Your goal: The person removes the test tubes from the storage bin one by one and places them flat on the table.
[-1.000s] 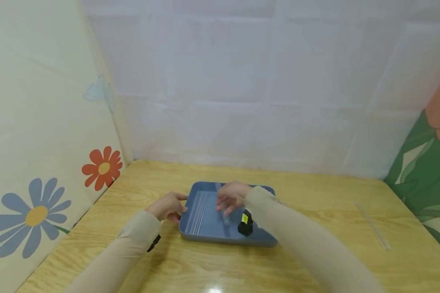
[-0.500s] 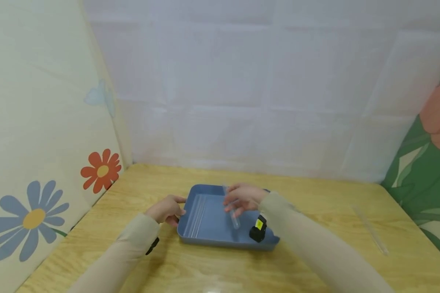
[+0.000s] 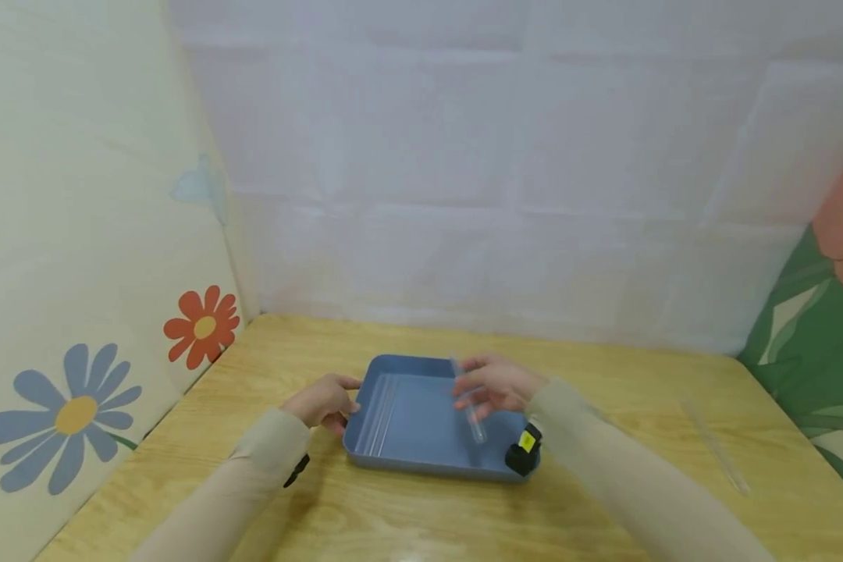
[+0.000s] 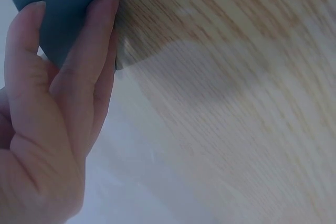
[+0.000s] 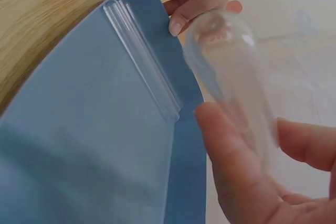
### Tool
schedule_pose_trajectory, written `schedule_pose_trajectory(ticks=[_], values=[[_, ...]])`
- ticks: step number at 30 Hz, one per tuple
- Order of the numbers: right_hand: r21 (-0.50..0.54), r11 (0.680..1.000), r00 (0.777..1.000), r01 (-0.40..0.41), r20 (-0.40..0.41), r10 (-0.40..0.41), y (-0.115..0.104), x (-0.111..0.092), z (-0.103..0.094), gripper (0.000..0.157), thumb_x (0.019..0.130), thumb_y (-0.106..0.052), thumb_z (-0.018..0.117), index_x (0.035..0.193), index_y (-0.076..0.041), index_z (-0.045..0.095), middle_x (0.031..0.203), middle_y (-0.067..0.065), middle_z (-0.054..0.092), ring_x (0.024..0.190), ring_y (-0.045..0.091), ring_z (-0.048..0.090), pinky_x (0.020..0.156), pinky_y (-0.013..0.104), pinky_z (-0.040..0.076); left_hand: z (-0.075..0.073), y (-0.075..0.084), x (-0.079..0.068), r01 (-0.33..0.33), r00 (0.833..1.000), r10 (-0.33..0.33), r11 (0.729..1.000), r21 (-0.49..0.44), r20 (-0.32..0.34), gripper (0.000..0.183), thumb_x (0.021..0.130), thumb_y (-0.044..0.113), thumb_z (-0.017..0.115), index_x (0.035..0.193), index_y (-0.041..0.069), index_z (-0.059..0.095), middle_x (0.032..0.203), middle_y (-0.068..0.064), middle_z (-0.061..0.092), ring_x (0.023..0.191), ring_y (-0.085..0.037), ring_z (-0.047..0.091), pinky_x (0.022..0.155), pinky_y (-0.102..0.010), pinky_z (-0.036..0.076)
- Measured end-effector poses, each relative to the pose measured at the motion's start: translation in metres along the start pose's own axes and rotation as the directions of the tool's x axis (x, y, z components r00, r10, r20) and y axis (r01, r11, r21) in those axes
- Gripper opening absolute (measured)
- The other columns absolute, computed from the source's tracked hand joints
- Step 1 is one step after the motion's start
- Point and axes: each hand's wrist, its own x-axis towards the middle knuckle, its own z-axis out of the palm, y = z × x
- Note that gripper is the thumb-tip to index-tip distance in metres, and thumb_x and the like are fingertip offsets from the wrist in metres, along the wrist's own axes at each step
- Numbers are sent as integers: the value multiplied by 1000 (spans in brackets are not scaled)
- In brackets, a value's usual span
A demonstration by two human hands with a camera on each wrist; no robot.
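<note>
A clear tube [image 5: 241, 85], slim and rounded at the end nearest the right-wrist camera, is pinched between the thumb and fingers of the right hand [image 3: 495, 385] over the right half of a blue tray [image 3: 425, 414]. It slants, apparently free of the tray's floor. Judging by its thin, see-through wall, the tube should be light and stiff, and smooth enough to slip or roll; whether it is glass or plastic cannot be told, so it is best treated as fragile. A light pinch around the middle of its length would likely balance it best, with little squeeze needed.

Inside the tray, similar tubes [image 5: 143, 61], at least two, lie side by side near the left wall, where a fingertip hold from above looks the simplest. At the tray's left end, the left hand [image 3: 323, 400] grips the rim; the tray looks rigid and easily steadied there.

Well apart to the right, a lone tube [image 3: 714, 446] lies flat on the wood-grain counter [image 3: 639, 375], hard to see against the surface and probably prone to roll. Behind hangs a creased white sheet [image 3: 407, 156].
</note>
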Motion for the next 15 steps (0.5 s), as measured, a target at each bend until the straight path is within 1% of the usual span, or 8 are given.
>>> schedule_pose_trajectory(ticks=[5, 9, 15], values=[[5, 1000, 1000, 4, -8, -4, 3, -5, -7, 52, 97, 2, 50, 143, 8, 26, 131, 39, 44, 74, 21, 64, 50, 27, 55, -1, 0, 1, 0, 1000, 0, 1000, -1, -4, 51, 93, -9, 54, 142, -11, 40, 89, -18, 69, 57, -20, 63, 46, -25, 53], [1, 1000, 1000, 15, -19, -15, 2, -11, -15, 51, 97, 1, 50, 142, 7, 27, 131, 39, 45, 73, 20, 64, 51, 28, 55, 0, 3, 3, -1, 1000, 1, 1000, 6, -23, 51, 93, -9, 55, 141, -10, 41, 89, -17, 68, 59, -20, 64, 46, -25, 53], [-30, 1000, 999, 10, -43, -11, 2, -18, -24, 47, 99, -1, 51, 141, 6, 33, 126, 35, 50, 73, 20, 65, 53, 30, 56, 0, 3, 2, -6, 1000, 6, 1000, 2, 3, 52, 93, -10, 55, 142, -13, 38, 89, -17, 68, 62, -21, 65, 49, -27, 55]])
